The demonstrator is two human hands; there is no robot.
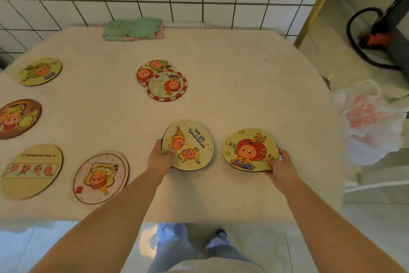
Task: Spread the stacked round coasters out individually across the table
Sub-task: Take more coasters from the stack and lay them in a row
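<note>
Left hand [159,157] pinches the near-left rim of the "we are" coaster [188,144], thumb on the printed face; right hand [280,167] grips the near-right rim of the apple-head coaster [250,149] the same way. Both discs sit low at the near middle of the table [243,69]; whether they touch it, cannot tell. They read as thin, stiff, light rounds with dark edges, likely cork or board: easy to slide, awkward to lift flat, so a rim pinch suits. Four coasters lie singly along the left side. The toast-figure coaster [100,177] seems to have a second rim showing beneath. Two overlapping coasters [162,80] lie at the centre, still to be parted. Open room: right half and far middle, short of the green cloth [134,28]. Near edge is close to the hands; right edge drops toward a plastic bag [371,117].
</note>
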